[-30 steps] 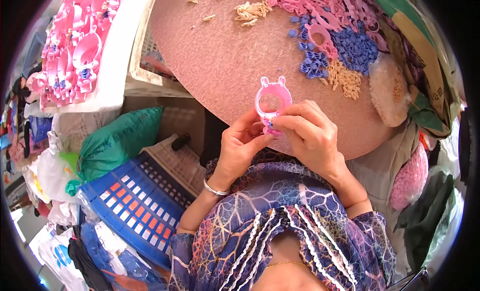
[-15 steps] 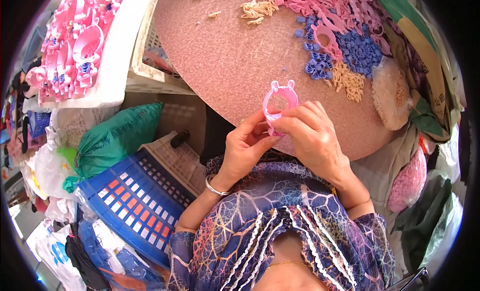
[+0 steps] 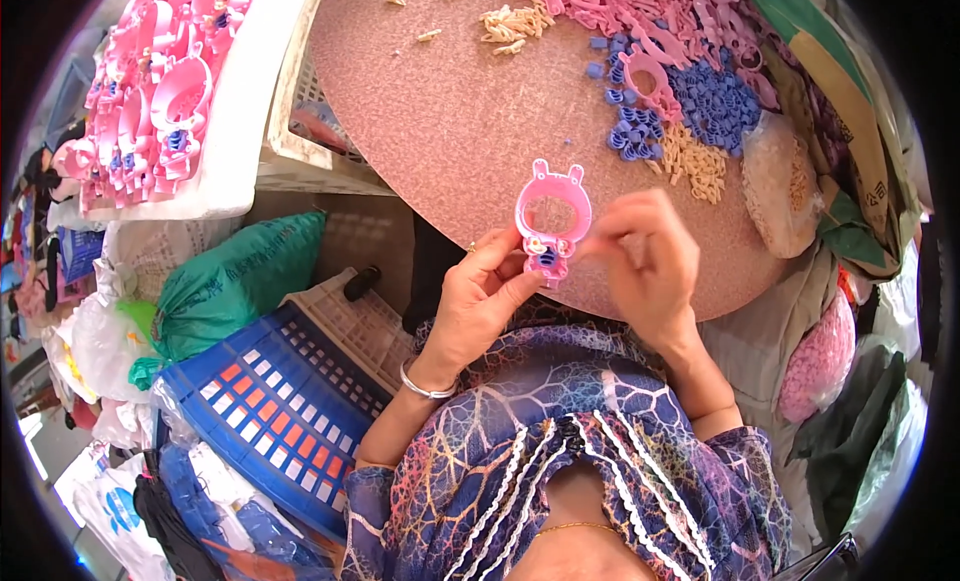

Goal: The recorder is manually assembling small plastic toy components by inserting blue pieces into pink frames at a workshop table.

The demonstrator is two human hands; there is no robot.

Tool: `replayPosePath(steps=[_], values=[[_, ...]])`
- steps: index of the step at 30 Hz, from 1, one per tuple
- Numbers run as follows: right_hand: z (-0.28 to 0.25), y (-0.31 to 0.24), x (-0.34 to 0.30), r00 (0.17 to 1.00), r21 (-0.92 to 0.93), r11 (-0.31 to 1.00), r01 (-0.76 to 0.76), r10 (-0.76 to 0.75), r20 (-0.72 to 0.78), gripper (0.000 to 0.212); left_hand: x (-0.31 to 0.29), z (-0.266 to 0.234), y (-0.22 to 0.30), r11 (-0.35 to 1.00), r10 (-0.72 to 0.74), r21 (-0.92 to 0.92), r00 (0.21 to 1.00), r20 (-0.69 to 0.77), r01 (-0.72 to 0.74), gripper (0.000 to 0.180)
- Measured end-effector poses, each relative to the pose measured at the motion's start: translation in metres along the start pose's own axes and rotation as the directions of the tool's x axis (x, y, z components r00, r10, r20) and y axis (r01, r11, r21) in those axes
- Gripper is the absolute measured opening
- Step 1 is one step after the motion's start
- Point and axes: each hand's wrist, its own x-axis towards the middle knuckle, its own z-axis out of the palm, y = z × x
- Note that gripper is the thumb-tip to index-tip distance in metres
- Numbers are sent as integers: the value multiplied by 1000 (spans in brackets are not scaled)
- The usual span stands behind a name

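Observation:
My left hand (image 3: pixel 482 293) pinches the lower end of a pink plastic ring piece (image 3: pixel 583 207), held upright over the table's near edge. Two rabbit-like ears top the round frame, and a small blue part (image 3: pixel 547 260) sits in its base, with pale bits beside it. Just right of the piece is my right hand (image 3: pixel 655 266), its fingers smeared by motion. Whether it touches the piece or holds anything I cannot make out.
The round speckled table (image 3: pixel 440 111) bears heaps of pink parts (image 3: pixel 640 11), blue parts (image 3: pixel 715 106) and cream parts (image 3: pixel 695 166). A white tray (image 3: pixel 235 171) of pink pieces stands at left. Below it are a green sack (image 3: pixel 240 281) and a blue basket (image 3: pixel 270 411).
My right hand has come off the pink piece and moved right. The piece has turned to show its round opening and the blue part. My left hand still grips it.

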Motion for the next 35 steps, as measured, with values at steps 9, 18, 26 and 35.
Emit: replayPosePath(steps=[9, 18, 26, 35], values=[[0, 6, 7, 746, 364, 653, -664, 546, 381, 38, 3, 1, 13, 998, 39, -51, 998, -47, -41, 56], [8, 0, 7, 965, -220, 942, 252, -226, 135, 28, 3, 2, 4, 996, 87, 5, 987, -135, -87, 59], [1, 0, 21, 899, -114, 923, 367, -320, 299, 32, 1, 0, 12, 1000, 13, -1, 997, -70, -13, 54], [-9, 4, 26, 892, 52, 948, 313, -312, 328, 32, 4, -3, 16, 967, -116, -227, 993, 10, 115, 50]])
